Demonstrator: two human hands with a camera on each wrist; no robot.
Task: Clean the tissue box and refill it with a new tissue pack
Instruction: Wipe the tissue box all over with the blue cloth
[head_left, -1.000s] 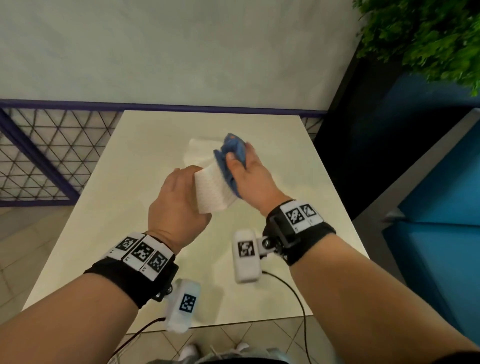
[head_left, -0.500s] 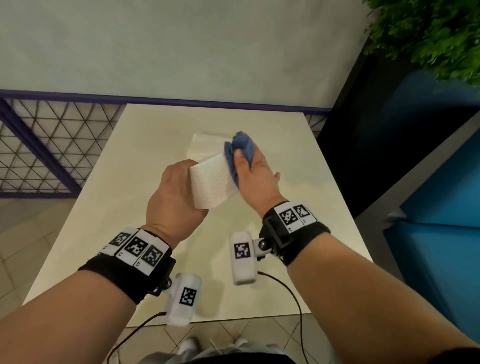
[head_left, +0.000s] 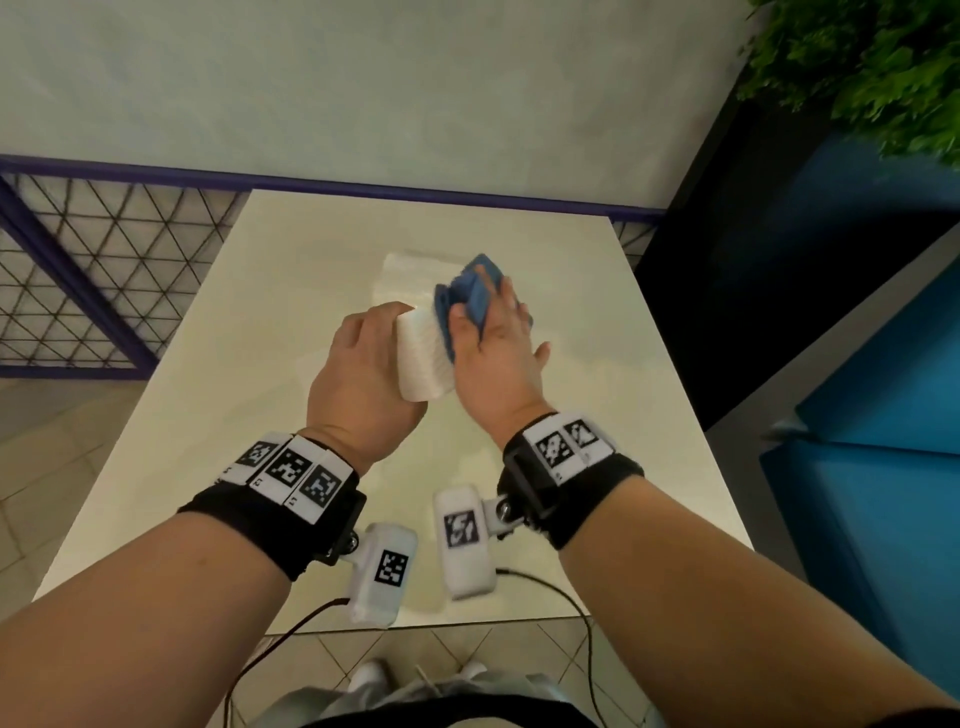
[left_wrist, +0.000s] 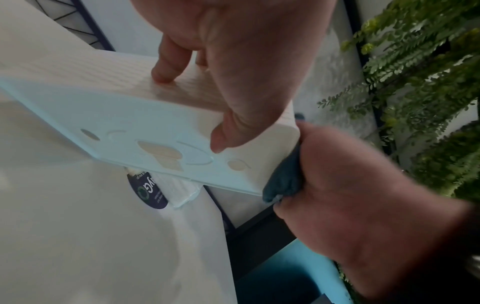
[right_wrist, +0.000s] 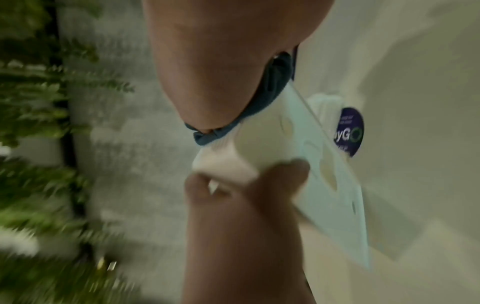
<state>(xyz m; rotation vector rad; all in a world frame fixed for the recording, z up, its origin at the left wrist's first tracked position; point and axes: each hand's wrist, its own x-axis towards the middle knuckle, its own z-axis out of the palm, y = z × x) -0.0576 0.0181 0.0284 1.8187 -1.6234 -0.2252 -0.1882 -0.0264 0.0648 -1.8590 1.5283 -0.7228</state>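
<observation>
Left hand (head_left: 363, 379) clamps the white tissue box (head_left: 421, 358) mid-frame while right hand (head_left: 493, 348) grips the blue cloth (head_left: 470, 296) against it; I'd brace firmly and wipe every face.

It looks like a café or lounge seating corner, going by the small pale table (head_left: 218, 395) against a plain wall (head_left: 363, 88), a purple-framed lattice railing (head_left: 78, 270) at the far left, blue upholstered seating (head_left: 883, 415) to the right, leafy greenery (head_left: 872, 67) at the far right, and a tiled floor (head_left: 31, 457).
</observation>
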